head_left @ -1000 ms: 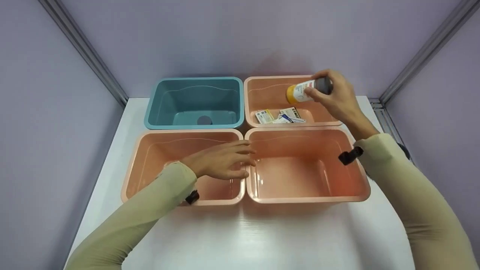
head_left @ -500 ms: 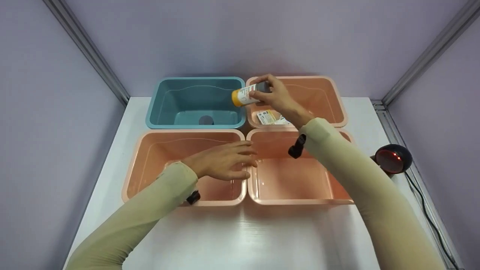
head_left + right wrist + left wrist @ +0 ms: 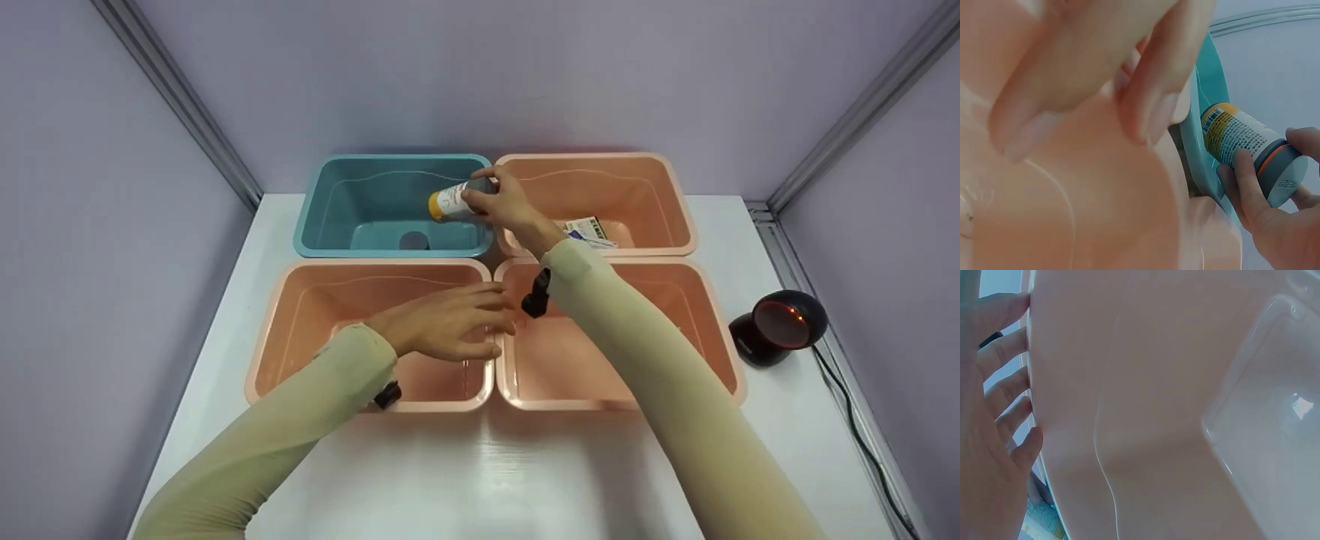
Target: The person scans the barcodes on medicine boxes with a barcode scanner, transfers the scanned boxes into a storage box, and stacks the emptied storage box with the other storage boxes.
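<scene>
My right hand [image 3: 510, 206] grips a bottle [image 3: 450, 202] by its grey cap, thumb and fingers around it. The bottle has a white label and a yellow base; its tilted body reaches over the blue bin [image 3: 390, 253]. In the right wrist view, small print and a barcode show on the bottle [image 3: 1235, 135], and an orange ring runs round the cap. My left hand [image 3: 446, 324] extends over the front left pink bin [image 3: 367, 407], fingers spread and relaxed, fingertips at the rims where the two front bins meet. Left wrist view shows those fingertips along the rim.
A dark round spot [image 3: 413, 240] shows at the blue bin's floor. Small printed packets [image 3: 589, 231] lie in the back right pink bin [image 3: 600, 157]. Another pink bin [image 3: 585, 406] stands front right. Beside it is a black device [image 3: 787, 326] with red lights and a cable [image 3: 847, 409].
My right hand has carried the bottle left, from above the back right pink bin to over the blue bin. The black device has come into sight. My left hand has stayed put.
</scene>
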{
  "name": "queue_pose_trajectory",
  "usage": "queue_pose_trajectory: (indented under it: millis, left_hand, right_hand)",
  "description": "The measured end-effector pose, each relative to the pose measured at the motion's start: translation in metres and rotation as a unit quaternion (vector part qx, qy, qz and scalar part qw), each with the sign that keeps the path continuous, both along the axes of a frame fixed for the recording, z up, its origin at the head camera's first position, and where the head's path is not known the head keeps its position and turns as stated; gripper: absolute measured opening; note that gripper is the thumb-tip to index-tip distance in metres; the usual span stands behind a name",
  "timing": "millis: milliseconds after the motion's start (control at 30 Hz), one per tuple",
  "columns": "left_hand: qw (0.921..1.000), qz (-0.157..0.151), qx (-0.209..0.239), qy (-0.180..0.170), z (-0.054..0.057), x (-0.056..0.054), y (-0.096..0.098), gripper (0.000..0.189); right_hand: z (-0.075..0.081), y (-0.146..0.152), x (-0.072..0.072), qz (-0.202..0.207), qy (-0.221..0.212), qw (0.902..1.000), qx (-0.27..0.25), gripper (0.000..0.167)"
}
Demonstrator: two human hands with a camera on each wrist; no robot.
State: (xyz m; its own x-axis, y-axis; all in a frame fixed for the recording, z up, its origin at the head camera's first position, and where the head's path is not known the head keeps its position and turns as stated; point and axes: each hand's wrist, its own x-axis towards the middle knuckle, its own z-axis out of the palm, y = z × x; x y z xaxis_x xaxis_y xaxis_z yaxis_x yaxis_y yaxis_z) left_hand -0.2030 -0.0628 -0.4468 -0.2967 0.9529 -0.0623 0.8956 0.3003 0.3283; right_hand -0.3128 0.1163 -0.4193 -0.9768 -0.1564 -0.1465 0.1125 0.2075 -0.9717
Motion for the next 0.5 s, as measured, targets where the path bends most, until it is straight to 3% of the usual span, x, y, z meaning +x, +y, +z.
queue_pose_trajectory:
  millis: [133,300,500]
  left_hand:
    - [0.9998,0.014,-0.010,-0.008,0.001,0.001,-0.001,0.051]
    - [0.9998,0.012,-0.008,-0.011,0.000,0.003,0.002,0.052]
    - [0.9995,0.019,-0.022,-0.012,0.002,0.002,0.002,0.053]
  right_hand:
    - [-0.001,-0.012,-0.002,0.006,0.001,0.9999,0.014,0.051]
    - [-0.007,-0.015,-0.003,0.001,-0.006,0.9999,-0.015,0.057]
    - [-0.009,0.000,-0.004,-0.001,0.039,0.9976,-0.058,0.048]
